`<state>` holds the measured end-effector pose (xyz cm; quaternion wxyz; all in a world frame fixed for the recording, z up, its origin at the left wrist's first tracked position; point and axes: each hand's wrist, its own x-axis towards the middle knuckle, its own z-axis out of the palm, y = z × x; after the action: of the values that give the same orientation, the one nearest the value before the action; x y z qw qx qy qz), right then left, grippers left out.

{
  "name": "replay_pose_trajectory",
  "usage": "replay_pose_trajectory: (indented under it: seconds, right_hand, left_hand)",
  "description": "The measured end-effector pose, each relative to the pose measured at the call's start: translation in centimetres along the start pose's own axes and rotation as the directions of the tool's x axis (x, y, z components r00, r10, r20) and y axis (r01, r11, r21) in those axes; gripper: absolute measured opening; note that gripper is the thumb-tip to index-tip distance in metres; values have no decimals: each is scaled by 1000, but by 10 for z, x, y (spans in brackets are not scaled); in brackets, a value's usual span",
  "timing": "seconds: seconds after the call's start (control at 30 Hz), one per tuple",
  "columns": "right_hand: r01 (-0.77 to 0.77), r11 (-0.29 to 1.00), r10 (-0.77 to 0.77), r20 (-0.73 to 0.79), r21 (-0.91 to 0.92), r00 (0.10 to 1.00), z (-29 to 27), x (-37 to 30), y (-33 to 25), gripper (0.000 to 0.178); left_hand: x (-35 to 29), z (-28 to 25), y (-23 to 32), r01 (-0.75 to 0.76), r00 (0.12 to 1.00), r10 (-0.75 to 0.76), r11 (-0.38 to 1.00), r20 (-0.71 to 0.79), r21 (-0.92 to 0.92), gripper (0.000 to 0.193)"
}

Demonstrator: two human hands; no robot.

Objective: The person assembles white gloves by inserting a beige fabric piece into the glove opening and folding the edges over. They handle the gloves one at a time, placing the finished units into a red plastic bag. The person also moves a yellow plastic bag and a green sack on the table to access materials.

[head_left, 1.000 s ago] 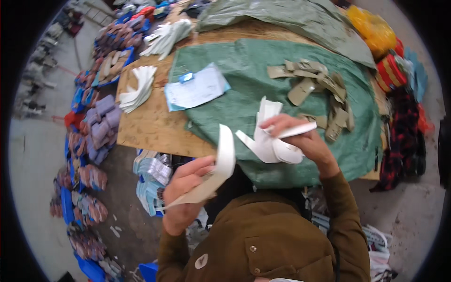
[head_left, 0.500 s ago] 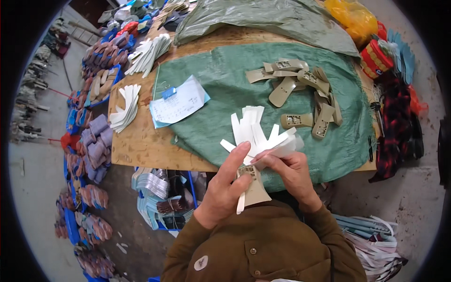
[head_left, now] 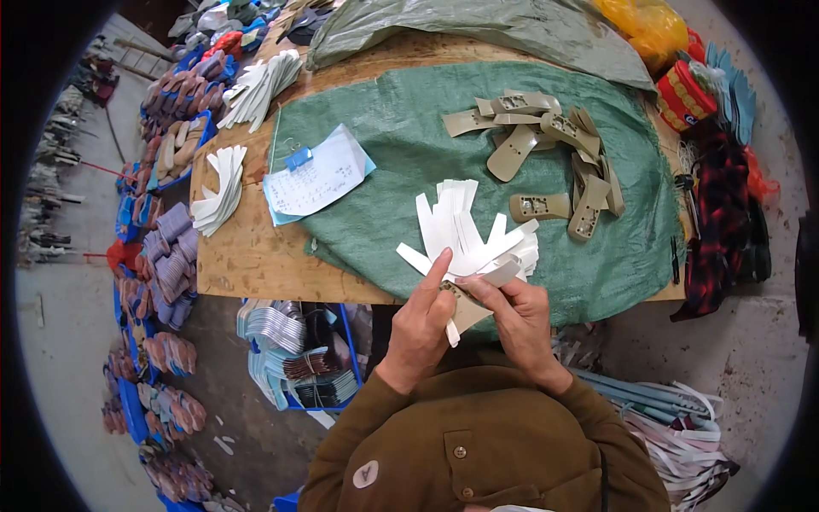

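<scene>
At the table's near edge, my left hand is closed round a tan curved plastic piece with small holes at one end. A white strip sticks out below its fingers along that piece. The index finger points up and forward. My right hand pinches a white strip by the piece's upper end, thumb close to the left fingers. Just beyond both hands, a fan of white strips lies on a green woven sheet. Farther off, several similar tan pieces lie heaped, with one tan piece nearer me.
Paper sheets with a blue clip lie left of the strips. Two bundles of white strips, a nearer bundle and a farther bundle, rest on the wooden table. A blue crate stands below; a red container is at right.
The tan piece has turned in my left hand, its free end swinging right. My right hand has come down a little, and a strip now shows between its fingers.
</scene>
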<state>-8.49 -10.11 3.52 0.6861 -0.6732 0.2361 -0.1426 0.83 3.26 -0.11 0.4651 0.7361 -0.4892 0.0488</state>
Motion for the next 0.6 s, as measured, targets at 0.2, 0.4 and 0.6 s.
replay_pose_trajectory:
  seconds: [0.2,0.4,0.6]
  right_hand:
    - [-3,992,8,-39,123,999,0,1,-1,21]
    - [-105,962,110,-4,251,994,-5,1,0,30]
    - [-138,932,155,-24,336,988,-13,-2,-11,37]
  left_hand:
    - [1,7,-3,17,1000,-16,998,-24,56,19]
    - [1,13,-7,9,1000,-10,991,1,136,23]
    - [0,10,-15,8,992,-32,981,119,194,27]
